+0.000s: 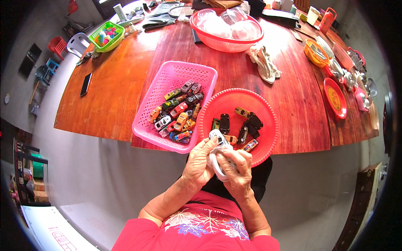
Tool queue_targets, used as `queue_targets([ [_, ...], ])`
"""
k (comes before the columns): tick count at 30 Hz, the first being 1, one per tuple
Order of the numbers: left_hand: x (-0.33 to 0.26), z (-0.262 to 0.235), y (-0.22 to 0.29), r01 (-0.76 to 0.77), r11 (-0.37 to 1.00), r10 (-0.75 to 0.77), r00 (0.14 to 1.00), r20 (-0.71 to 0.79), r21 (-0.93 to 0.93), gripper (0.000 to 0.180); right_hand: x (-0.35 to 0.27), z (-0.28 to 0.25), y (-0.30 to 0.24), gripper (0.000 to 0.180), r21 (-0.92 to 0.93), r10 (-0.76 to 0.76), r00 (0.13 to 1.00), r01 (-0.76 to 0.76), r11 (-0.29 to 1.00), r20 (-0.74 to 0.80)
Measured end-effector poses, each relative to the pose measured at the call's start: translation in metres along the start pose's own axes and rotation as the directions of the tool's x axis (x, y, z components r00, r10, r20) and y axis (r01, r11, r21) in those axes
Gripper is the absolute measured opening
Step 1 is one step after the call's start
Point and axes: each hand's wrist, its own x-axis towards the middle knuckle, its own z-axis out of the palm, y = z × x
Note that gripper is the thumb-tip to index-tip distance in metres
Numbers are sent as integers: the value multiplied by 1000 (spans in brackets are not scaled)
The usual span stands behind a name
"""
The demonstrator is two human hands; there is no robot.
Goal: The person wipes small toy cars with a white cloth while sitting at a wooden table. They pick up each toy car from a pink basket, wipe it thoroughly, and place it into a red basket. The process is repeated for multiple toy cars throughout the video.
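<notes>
My left hand (198,162) grips a small white toy car (217,136) between thumb and fingers, in front of my body at the table's near edge. In my right hand (239,169) is a bunched white cloth (219,168), pressed against the car's near end. Both hands meet over the near rim of a round red basket (270,115), where several toy cars lie loosely, some of them dark. To its left stands a pink rectangular basket (157,85) with a pile of toy cars in many colours.
A black phone (86,84) lies on the wooden table (113,96) at left. Behind it sits a green basket (119,37) of colourful pieces. A large red basket (226,45) with clear bags and a pale glove (264,65) are farther back. Smaller baskets, including an orange one (316,60), line the right.
</notes>
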Motion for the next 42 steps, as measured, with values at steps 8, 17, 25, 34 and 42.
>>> queue_targets([
  [8, -8, 19, 2, -40, 999, 42, 997, 69, -28, 14, 3, 1, 4, 44, 102, 186, 967, -170, 980, -173],
  [17, -15, 23, 2, -1, 996, -4, 999, 45, 93, 20, 16, -11, 4, 36, 231, 189, 981, -172, 958, -52],
  [25, -15, 20, 0, -44, 983, 39, 999, 34, 178, 17, 26, -13, 4, 39, 179, 114, 993, -114, 977, 11],
  [34, -4, 10, -4, -96, 992, 98, 995, -19, 88, 10, 0, -7, -1, 37, 3, 19, 1000, -19, 1000, 19],
  [42, -8, 20, -8, -118, 990, 121, 992, -34, 71, 8, 13, 6, 7, 30, 262, 312, 935, -263, 929, -168],
])
